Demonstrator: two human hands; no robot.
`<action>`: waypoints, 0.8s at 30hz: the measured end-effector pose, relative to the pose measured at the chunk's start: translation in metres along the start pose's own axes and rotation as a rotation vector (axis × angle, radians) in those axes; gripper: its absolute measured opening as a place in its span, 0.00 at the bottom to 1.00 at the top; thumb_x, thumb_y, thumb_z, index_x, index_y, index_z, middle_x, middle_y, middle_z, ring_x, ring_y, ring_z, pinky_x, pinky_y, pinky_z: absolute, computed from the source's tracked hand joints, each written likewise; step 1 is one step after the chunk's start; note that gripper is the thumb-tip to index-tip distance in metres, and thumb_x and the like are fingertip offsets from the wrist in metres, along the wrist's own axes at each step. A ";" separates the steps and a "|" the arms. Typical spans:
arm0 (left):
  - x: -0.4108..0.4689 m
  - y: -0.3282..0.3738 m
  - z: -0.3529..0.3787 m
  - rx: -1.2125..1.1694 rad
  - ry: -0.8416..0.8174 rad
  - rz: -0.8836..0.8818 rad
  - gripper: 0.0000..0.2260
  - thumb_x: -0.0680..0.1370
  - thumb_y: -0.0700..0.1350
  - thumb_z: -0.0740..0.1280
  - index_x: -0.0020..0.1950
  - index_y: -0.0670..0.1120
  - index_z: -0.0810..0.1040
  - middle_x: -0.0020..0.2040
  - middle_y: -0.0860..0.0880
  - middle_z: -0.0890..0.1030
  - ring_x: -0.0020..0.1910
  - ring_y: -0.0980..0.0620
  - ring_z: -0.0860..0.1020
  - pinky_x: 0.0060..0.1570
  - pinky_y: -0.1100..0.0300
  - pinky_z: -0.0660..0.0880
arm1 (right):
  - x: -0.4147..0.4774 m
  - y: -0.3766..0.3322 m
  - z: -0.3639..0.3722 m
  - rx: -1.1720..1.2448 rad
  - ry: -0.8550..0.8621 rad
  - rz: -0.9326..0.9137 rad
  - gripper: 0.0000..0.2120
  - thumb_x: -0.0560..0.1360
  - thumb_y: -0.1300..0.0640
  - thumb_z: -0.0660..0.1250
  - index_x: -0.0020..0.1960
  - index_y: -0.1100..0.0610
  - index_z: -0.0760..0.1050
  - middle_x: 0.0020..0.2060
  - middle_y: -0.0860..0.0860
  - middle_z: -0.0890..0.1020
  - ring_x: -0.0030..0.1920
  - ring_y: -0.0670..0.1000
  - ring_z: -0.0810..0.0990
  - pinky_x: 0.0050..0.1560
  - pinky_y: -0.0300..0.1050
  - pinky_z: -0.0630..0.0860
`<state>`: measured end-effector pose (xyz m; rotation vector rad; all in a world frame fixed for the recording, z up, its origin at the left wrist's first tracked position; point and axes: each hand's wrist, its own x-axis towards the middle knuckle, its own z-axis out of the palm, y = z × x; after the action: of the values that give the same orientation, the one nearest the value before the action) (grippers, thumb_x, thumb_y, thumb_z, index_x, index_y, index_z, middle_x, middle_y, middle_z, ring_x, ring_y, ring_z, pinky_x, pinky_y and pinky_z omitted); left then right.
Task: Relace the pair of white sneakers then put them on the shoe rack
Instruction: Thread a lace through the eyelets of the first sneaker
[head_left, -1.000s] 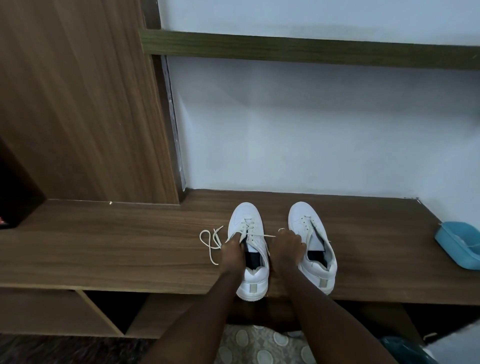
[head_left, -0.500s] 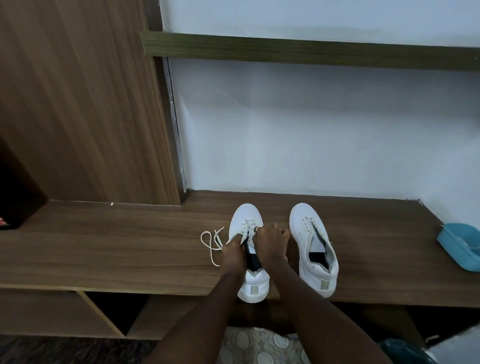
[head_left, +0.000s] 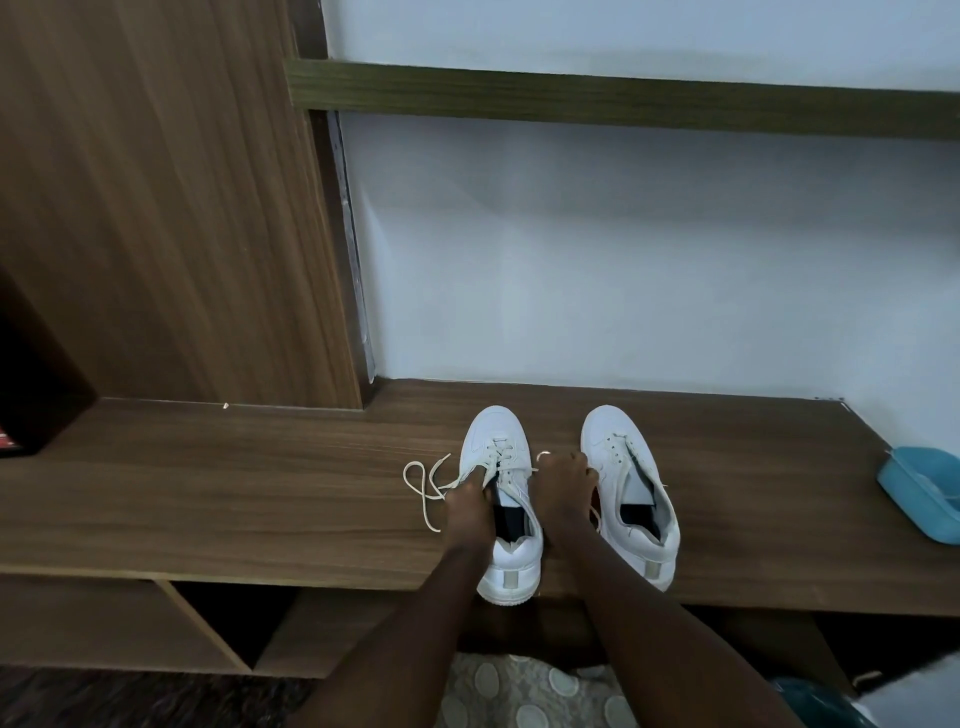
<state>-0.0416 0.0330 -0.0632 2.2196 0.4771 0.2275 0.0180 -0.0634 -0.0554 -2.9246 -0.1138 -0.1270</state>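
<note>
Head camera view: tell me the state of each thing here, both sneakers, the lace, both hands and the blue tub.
Left sneaker: upright on the wooden bench, partly laced, untied.
Lace: one end looped on the bench, the other pinched.
Left hand: grips the left sneaker by its eyelets.
Right hand: fingers curled, pinches the lace.
Right sneaker: upright, laces loose.
Blue tub: open-topped, at the bench's right end.

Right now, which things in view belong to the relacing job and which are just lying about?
Job: sneaker being laced, held by the left hand; its lace, pinched by the right hand; second sneaker; wooden shelf they stand on.
Lying about: blue tub at the shelf's right end; dark box at far left; patterned mat below.
</note>
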 end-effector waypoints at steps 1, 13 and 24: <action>-0.001 0.001 0.000 -0.023 0.002 -0.003 0.14 0.79 0.35 0.57 0.61 0.43 0.75 0.51 0.41 0.81 0.45 0.48 0.76 0.39 0.66 0.62 | 0.000 -0.003 0.001 0.003 -0.001 -0.077 0.14 0.78 0.59 0.58 0.61 0.54 0.76 0.58 0.52 0.77 0.62 0.55 0.70 0.60 0.49 0.66; -0.004 0.005 -0.003 -0.001 0.010 0.005 0.14 0.79 0.36 0.57 0.62 0.42 0.75 0.54 0.40 0.78 0.53 0.43 0.77 0.40 0.67 0.61 | -0.005 0.005 0.002 -0.022 0.041 0.152 0.13 0.79 0.60 0.55 0.56 0.55 0.78 0.52 0.52 0.81 0.57 0.53 0.74 0.56 0.47 0.69; -0.003 0.004 -0.003 -0.004 0.002 -0.008 0.15 0.80 0.37 0.57 0.63 0.44 0.75 0.52 0.41 0.80 0.48 0.44 0.78 0.42 0.64 0.67 | 0.001 -0.001 0.004 -0.026 0.011 -0.080 0.13 0.79 0.57 0.59 0.60 0.53 0.77 0.57 0.50 0.78 0.63 0.55 0.69 0.61 0.49 0.65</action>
<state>-0.0444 0.0310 -0.0581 2.2135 0.4864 0.2257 0.0195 -0.0619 -0.0588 -2.9453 -0.2294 -0.1590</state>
